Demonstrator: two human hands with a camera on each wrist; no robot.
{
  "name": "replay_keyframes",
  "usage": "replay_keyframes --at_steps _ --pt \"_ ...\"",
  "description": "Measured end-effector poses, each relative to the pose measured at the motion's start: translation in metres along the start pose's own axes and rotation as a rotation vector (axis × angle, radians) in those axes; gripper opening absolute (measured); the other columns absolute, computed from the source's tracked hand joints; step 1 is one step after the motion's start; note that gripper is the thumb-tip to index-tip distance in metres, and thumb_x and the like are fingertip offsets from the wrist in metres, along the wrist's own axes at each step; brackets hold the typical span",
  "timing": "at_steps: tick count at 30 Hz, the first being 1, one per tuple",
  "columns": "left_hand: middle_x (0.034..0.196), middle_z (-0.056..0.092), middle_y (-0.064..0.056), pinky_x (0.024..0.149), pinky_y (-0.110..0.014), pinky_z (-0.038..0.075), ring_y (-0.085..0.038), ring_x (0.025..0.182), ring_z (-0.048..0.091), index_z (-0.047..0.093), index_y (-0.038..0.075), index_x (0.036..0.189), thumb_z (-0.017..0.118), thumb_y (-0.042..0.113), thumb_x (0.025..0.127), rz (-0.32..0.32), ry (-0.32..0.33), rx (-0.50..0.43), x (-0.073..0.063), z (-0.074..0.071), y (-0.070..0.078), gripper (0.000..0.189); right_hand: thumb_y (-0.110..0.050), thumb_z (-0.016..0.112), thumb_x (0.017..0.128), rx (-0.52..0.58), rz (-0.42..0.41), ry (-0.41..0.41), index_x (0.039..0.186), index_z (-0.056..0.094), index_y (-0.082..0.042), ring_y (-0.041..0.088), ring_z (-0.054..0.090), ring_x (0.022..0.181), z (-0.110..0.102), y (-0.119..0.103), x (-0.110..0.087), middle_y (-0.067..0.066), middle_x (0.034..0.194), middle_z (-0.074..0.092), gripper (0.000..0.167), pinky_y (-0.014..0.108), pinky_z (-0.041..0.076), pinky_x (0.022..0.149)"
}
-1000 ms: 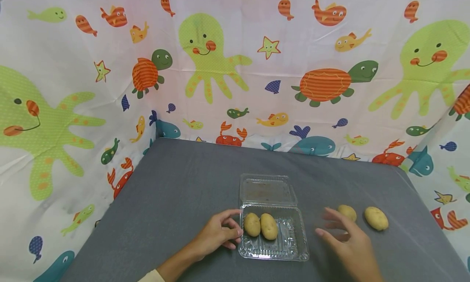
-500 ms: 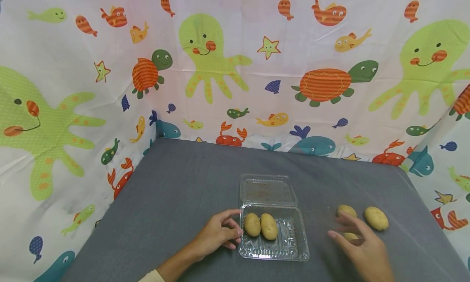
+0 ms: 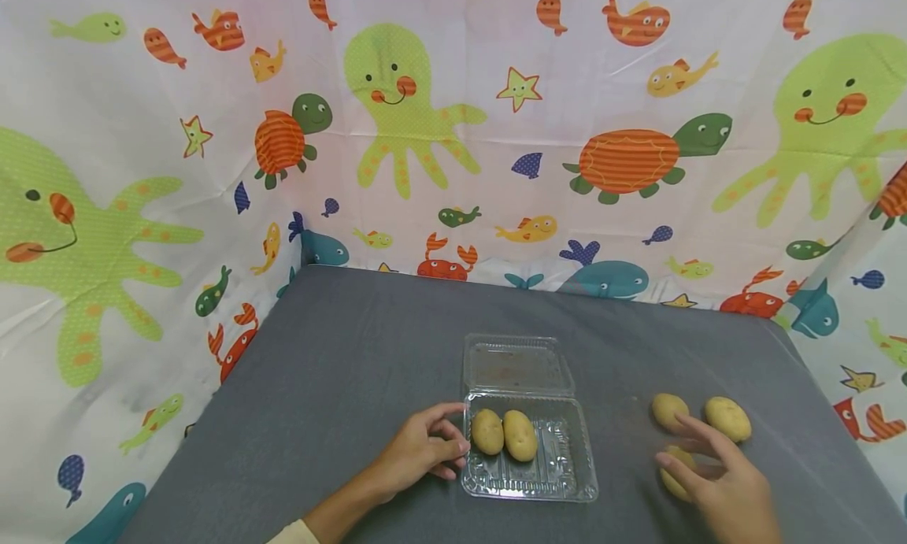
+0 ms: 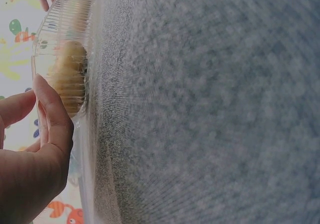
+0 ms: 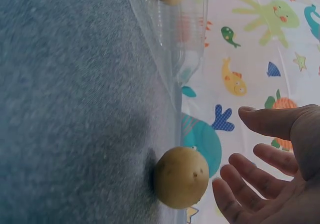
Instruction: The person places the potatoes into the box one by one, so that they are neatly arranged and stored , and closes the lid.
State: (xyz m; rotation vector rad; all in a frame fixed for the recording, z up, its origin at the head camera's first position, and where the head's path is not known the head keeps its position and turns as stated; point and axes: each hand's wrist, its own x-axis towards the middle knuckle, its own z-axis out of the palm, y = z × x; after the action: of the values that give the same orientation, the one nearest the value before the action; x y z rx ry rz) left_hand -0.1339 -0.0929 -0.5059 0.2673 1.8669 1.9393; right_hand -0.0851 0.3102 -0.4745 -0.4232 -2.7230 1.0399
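Observation:
A clear plastic clamshell container (image 3: 567,449) lies with its lid (image 3: 517,367) folded back, and two potatoes (image 3: 520,436) sit side by side in its left half. At its left rim, my left hand (image 3: 425,448) pinches the edge between thumb and index finger, as the left wrist view shows at the fingertips (image 4: 40,83). My right hand (image 3: 733,481) hovers, fingers spread, over a near potato (image 3: 673,485) that it partly covers. The right wrist view shows a gap between that hand (image 5: 270,184) and a potato (image 5: 181,178).
Two more potatoes lie just beyond the right hand, one rounder (image 3: 668,410) and one longer (image 3: 727,420). Everything rests on a grey cloth-covered table (image 3: 354,355). A white curtain (image 3: 496,213) printed with sea animals stands around the back and sides.
My right hand has moved rightward, uncovering more of the near potato and the rounder one behind it. The left hand stays at the container's rim.

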Motion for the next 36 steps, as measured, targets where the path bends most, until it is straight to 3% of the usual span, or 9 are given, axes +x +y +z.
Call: replay_keyframes --at_steps 3,6,11,15,23,36 --pt "0.099 0.068 -0.010 0.065 -0.028 0.065 -0.020 0.084 0.074 0.045 -0.002 0.156 0.073 0.004 0.098 -0.002 0.000 0.003 0.000 0.000 0.000 0.065 -0.039 0.089 0.088 -0.025 0.025 -0.012 0.143 0.062 -0.006 0.010 0.065 0.101 -0.002 0.004 0.002 0.022 0.130 0.071 0.070 0.011 0.051 0.065" --pt "0.099 0.068 -0.010 0.065 -0.028 0.065 -0.020 0.084 0.073 0.045 -0.002 0.156 0.073 0.004 0.098 -0.003 0.001 0.007 0.000 0.001 0.000 0.065 -0.043 0.087 0.089 -0.036 0.046 -0.037 0.145 0.060 -0.005 0.033 0.064 0.113 -0.004 0.008 0.003 0.024 0.133 0.068 0.074 0.016 0.055 0.067" --pt "0.099 0.068 -0.010 0.065 -0.028 0.065 -0.020 0.083 0.073 0.045 -0.002 0.156 0.073 0.004 0.098 -0.002 0.004 0.009 0.000 0.001 0.001 0.065 -0.051 0.083 0.090 -0.057 0.089 -0.105 0.149 0.055 -0.003 0.046 0.061 0.121 -0.008 0.012 0.007 0.029 0.141 0.061 0.082 0.038 0.066 0.079" --pt "0.099 0.068 -0.010 0.065 -0.028 0.065 -0.020 0.083 0.074 0.045 -0.002 0.156 0.073 0.004 0.098 -0.004 0.005 0.007 0.000 0.001 0.001 0.065 -0.055 0.082 0.090 -0.104 0.113 -0.179 0.151 0.050 0.001 0.051 0.059 0.125 -0.011 0.014 0.011 0.033 0.147 0.054 0.088 0.058 0.062 0.091" --pt "0.099 0.068 -0.010 0.065 -0.028 0.065 -0.020 0.084 0.074 0.046 -0.002 0.156 0.073 0.004 0.098 -0.005 0.005 0.007 0.001 0.000 0.000 0.065 -0.062 0.080 0.088 -0.161 0.105 -0.317 0.152 0.046 0.003 0.054 0.055 0.128 -0.014 0.025 0.015 0.036 0.148 0.045 0.098 0.055 0.063 0.089" --pt "0.099 0.068 -0.010 0.065 -0.028 0.065 -0.020 0.084 0.073 0.045 -0.002 0.156 0.073 0.004 0.098 -0.005 0.003 0.009 0.001 0.001 0.000 0.065 -0.055 0.091 0.079 -0.202 0.082 -0.362 0.148 0.051 0.005 0.053 0.061 0.120 -0.011 0.037 0.019 0.038 0.140 0.051 0.100 0.054 0.064 0.082"
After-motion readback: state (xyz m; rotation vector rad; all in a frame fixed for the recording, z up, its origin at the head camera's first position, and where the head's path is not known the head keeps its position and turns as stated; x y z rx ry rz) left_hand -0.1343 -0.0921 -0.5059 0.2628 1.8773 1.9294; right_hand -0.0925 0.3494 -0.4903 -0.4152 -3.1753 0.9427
